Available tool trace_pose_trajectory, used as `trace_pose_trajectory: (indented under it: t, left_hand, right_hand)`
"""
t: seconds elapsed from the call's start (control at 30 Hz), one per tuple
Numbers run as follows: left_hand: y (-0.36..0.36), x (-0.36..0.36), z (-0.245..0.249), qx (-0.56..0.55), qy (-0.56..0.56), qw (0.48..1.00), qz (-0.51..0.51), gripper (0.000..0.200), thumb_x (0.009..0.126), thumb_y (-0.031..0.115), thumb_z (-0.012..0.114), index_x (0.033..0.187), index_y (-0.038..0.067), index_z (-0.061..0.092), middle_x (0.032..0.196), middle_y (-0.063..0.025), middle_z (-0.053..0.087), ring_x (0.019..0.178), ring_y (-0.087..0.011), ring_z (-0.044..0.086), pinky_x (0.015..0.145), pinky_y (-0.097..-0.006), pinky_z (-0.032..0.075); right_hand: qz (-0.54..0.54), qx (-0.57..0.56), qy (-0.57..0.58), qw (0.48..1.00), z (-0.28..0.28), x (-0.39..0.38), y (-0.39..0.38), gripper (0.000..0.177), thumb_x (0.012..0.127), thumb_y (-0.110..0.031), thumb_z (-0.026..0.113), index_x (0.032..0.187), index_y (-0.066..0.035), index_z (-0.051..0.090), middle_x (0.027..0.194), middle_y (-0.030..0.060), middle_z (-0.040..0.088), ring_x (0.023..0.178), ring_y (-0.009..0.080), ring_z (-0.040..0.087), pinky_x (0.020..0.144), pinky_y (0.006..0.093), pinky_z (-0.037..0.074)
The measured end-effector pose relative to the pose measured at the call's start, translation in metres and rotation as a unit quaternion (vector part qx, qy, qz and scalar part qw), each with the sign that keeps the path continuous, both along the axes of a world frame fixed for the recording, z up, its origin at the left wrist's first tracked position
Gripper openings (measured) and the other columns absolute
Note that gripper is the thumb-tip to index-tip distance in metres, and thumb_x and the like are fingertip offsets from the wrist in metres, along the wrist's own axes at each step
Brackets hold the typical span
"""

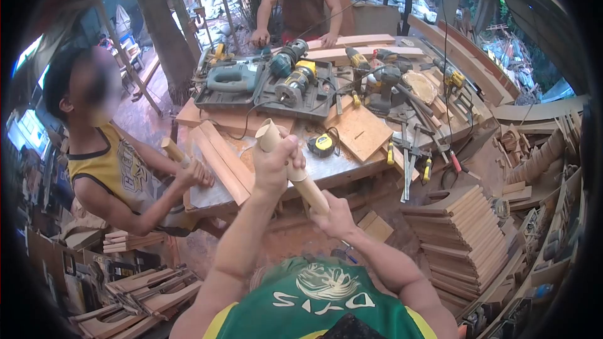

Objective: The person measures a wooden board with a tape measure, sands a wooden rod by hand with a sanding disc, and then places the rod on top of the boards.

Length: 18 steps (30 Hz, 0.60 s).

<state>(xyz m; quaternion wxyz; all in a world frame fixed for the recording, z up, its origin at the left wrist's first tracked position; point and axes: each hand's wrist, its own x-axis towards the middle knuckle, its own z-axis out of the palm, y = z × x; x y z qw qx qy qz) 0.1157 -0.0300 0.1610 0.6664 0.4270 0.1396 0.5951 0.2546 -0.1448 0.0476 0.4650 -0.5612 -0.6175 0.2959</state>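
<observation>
A pale bamboo tube [309,192] slants across the space in front of my body. Its open, angled end points up and away from me. My left hand [276,160] wraps round the tube close to that upper end. Lower down, my right hand [333,215] is closed round the other end, which its fingers partly hide. Just beyond the tube, a yellow and black tape measure [322,144] lies on the workbench [276,196]. Left of my left hand, long wooden boards [221,162] rest at the bench's edge.
A tool case [229,97] and several power drills [386,78] crowd the bench. Clamps [411,157] hang over its front edge. At right stands a stack of curved wooden pieces [465,238]. A person at left [135,182] grips a wooden piece; another person [304,9] stands behind the bench.
</observation>
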Motion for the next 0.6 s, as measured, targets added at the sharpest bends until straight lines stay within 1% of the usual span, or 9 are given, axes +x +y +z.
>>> trace_pose_trajectory:
  t: [0.07, 0.1, 0.17, 0.2, 0.27, 0.33, 0.37, 0.47, 0.6]
  left_hand:
    - [-0.003, 0.018, -0.001, -0.011, 0.009, 0.991, 0.132, 0.015, 0.092, 0.001, 0.068, 0.097, 0.006, 0.054, 0.072, -0.006, 0.062, 0.055, -0.0143, 0.061, 0.051, -0.0296, 0.051]
    - [-0.009, 0.023, 0.002, -0.009, 0.056, 0.984, 0.169, 0.017, 0.09, 0.0, 0.07, 0.095, 0.005, 0.055, 0.072, -0.0067, 0.062, 0.056, -0.0132, 0.061, 0.051, -0.0296, 0.052]
    - [-0.012, 0.011, 0.005, 0.018, 0.048, 0.998, 0.034, 0.017, 0.089, -0.001, 0.07, 0.093, 0.005, 0.055, 0.071, -0.006, 0.061, 0.056, -0.0132, 0.061, 0.051, -0.0297, 0.052]
    - [-0.011, 0.004, 0.008, 0.036, 0.046, 0.998, -0.036, 0.017, 0.089, -0.001, 0.071, 0.092, 0.005, 0.055, 0.071, -0.0056, 0.061, 0.056, -0.0132, 0.061, 0.051, -0.0298, 0.052]
    - [-0.017, -0.007, 0.013, 0.024, -0.019, 0.987, -0.159, 0.02, 0.088, -0.003, 0.069, 0.094, 0.007, 0.052, 0.068, -0.0045, 0.056, 0.053, -0.0149, 0.059, 0.049, -0.032, 0.051]
    - [-0.022, -0.012, 0.02, 0.033, -0.083, 0.967, -0.239, 0.022, 0.088, -0.003, 0.068, 0.096, 0.007, 0.05, 0.068, -0.0047, 0.054, 0.052, -0.0158, 0.057, 0.049, -0.0333, 0.05]
    - [-0.024, -0.015, 0.024, 0.079, -0.09, 0.96, -0.252, 0.023, 0.089, -0.003, 0.066, 0.098, 0.008, 0.048, 0.072, -0.0065, 0.054, 0.052, -0.0164, 0.055, 0.049, -0.0344, 0.05]
    - [-0.041, -0.013, 0.035, 0.115, -0.095, 0.957, -0.249, 0.023, 0.089, -0.003, 0.067, 0.099, 0.008, 0.049, 0.076, -0.0077, 0.056, 0.055, -0.017, 0.057, 0.052, -0.034, 0.05]
    - [-0.043, -0.008, 0.009, 0.012, -0.08, 0.956, -0.284, 0.025, 0.089, -0.005, 0.068, 0.102, 0.007, 0.051, 0.075, -0.0074, 0.056, 0.059, -0.0174, 0.06, 0.056, -0.0336, 0.052]
  right_hand:
    - [-0.139, 0.1, -0.085, 0.982, -0.015, -0.004, 0.02, 0.017, 0.085, -0.016, 0.071, 0.095, -0.005, 0.064, 0.076, 0.0217, 0.069, 0.073, 0.0437, 0.069, 0.064, 0.0445, 0.056]
    - [-0.15, 0.09, -0.073, 0.982, -0.017, -0.009, 0.014, 0.016, 0.085, -0.016, 0.071, 0.094, -0.005, 0.063, 0.076, 0.0215, 0.069, 0.072, 0.0435, 0.069, 0.063, 0.0447, 0.055]
    - [-0.171, 0.09, -0.048, 0.98, -0.014, -0.015, 0.013, 0.015, 0.085, -0.016, 0.071, 0.092, -0.005, 0.063, 0.077, 0.0212, 0.069, 0.071, 0.043, 0.069, 0.061, 0.0452, 0.055]
    - [-0.105, 0.02, -0.004, 0.994, -0.017, -0.017, -0.001, 0.02, 0.084, -0.017, 0.073, 0.097, -0.004, 0.065, 0.076, 0.018, 0.07, 0.067, 0.0352, 0.07, 0.064, 0.0417, 0.055]
    - [0.005, -0.09, 0.095, 0.991, 0.01, -0.026, -0.03, 0.028, 0.084, -0.018, 0.074, 0.106, -0.002, 0.068, 0.077, 0.013, 0.069, 0.069, 0.0216, 0.067, 0.069, 0.0372, 0.054]
    - [0.043, -0.148, 0.1, 0.983, 0.044, -0.021, -0.036, 0.031, 0.084, -0.018, 0.075, 0.11, -0.001, 0.068, 0.079, 0.0111, 0.067, 0.072, 0.0171, 0.062, 0.072, 0.0351, 0.053]
    - [0.065, -0.177, 0.101, 0.977, 0.059, -0.018, -0.037, 0.033, 0.084, -0.018, 0.076, 0.111, -0.001, 0.068, 0.079, 0.0102, 0.066, 0.073, 0.0149, 0.06, 0.073, 0.034, 0.053]
    - [0.085, -0.143, 0.102, 0.981, 0.084, -0.02, -0.039, 0.036, 0.085, -0.018, 0.075, 0.116, -0.002, 0.066, 0.084, 0.0131, 0.07, 0.077, 0.0178, 0.067, 0.075, 0.0359, 0.054]
    - [0.039, -0.094, 0.125, 0.987, 0.1, -0.025, -0.036, 0.045, 0.082, -0.014, 0.077, 0.122, -0.003, 0.06, 0.097, 0.0122, 0.071, 0.086, 0.0183, 0.069, 0.077, 0.0361, 0.055]
